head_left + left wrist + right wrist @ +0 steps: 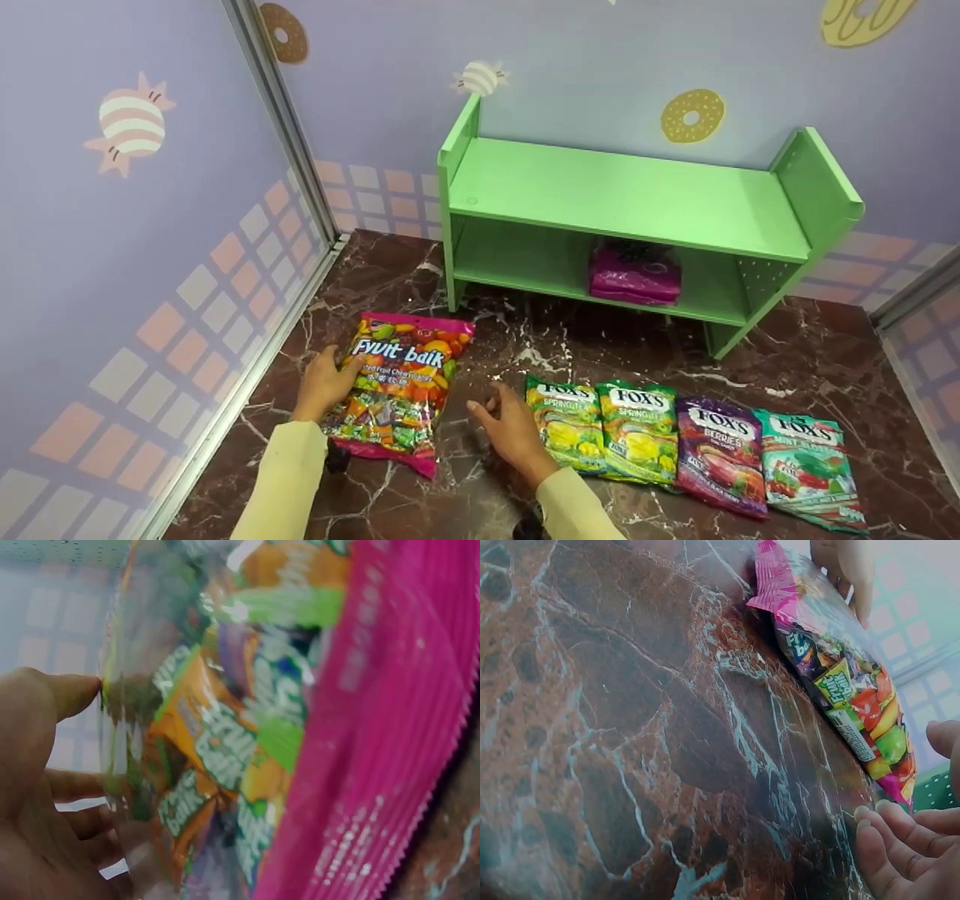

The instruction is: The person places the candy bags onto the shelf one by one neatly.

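Observation:
A large pink-edged bag of fruit chewy candy [401,382], printed "Fyuit baik", lies face up on the dark marbled surface. At its left edge is my left hand [328,381], thumb and fingertips touching the bag's side; the left wrist view shows this contact up close. My right hand [510,429] is held off the bag's right side, fingers loosely bent with nothing in them. The right wrist view has its fingers [907,844] near the candy bag [855,697] but apart from it.
Two yellow-green Fox's bags [637,431], a purple berries bag [720,457] and a teal mint bag [810,472] lie in a row at right. Behind stands a green shelf [630,195], with a magenta package [636,276] on its lower board. A wall [135,262] bounds the left.

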`<state>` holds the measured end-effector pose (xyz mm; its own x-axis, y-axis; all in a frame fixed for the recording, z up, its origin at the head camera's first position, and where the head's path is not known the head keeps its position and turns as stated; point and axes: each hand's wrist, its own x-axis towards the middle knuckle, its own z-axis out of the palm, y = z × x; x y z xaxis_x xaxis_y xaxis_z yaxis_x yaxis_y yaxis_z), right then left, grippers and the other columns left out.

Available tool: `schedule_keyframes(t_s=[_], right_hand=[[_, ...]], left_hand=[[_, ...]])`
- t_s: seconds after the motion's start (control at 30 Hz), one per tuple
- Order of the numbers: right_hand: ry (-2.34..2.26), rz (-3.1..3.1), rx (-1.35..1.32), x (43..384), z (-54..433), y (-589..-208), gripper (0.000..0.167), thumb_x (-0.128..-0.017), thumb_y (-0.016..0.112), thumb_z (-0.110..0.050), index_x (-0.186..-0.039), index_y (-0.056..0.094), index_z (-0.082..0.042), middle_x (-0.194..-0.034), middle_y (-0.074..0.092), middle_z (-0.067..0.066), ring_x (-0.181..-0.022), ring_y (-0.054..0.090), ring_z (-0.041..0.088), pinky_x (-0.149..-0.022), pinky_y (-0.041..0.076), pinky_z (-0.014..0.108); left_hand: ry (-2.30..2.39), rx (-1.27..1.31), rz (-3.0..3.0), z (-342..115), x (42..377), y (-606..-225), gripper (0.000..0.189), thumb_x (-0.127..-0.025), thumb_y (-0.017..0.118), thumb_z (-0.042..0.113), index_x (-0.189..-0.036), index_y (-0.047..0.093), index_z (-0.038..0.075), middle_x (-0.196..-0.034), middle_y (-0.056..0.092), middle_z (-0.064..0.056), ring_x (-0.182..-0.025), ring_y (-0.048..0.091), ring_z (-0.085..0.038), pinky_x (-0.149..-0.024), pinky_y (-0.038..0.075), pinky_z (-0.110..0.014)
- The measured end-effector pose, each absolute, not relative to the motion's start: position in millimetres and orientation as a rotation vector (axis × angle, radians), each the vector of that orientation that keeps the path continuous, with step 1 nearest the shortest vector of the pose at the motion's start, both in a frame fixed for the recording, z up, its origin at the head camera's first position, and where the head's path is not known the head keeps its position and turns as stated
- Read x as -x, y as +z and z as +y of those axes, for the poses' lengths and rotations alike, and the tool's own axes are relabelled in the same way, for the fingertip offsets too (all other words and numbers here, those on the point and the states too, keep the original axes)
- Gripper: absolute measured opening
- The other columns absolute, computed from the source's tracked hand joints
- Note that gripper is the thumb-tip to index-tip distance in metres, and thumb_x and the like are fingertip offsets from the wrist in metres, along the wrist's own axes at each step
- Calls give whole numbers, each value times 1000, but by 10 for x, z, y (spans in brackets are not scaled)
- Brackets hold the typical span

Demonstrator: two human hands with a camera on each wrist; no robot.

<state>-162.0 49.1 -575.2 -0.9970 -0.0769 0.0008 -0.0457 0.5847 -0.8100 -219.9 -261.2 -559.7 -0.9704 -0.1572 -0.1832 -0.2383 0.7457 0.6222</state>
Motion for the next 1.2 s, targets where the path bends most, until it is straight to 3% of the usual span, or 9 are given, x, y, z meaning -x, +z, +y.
schedule_keyframes(t_s=[0.23,0.53,0.77,1.0,1.2], right_hand=[[-1441,2780,120,1620,475,-5760,54,-91,64,-40,-126,55,1,-90,59,4,-78,50,12,-78,45,35],[-1444,2807,110,1606,490,-5785,51,-91,64,-42,-121,58,-1,-94,59,7,-80,50,14,-77,45,35],[-1461,2772,71,1593,498,-5808,53,-92,63,-42,-123,57,0,-99,60,10,-86,55,18,-81,48,40],[-1478,2716,42,1588,515,-5835,57,-93,60,-43,-126,55,3,-102,61,11,-91,57,20,-83,49,42],[-1500,2679,-9,1566,517,-5832,60,-95,57,-45,-130,52,4,-108,62,14,-99,60,26,-87,49,45]], left_hand=[[972,262,2856,-2561,2182,-5585,73,-98,48,45,-141,36,-13,-141,39,-38,-130,38,-53,-105,34,-64],[981,311,2852,-2500,2168,-5605,71,-98,50,45,-140,39,-11,-137,41,-36,-125,43,-52,-103,35,-64],[1050,304,2862,-2404,2132,-5601,68,-96,54,43,-135,45,-12,-130,47,-36,-118,49,-49,-99,39,-63],[1064,243,2838,-2263,2099,-5589,69,-96,55,41,-138,42,-12,-135,44,-37,-123,46,-51,-100,39,-62],[1078,195,2845,-2128,2072,-5568,66,-95,58,40,-134,47,-12,-132,50,-35,-122,47,-50,-101,40,-60]])
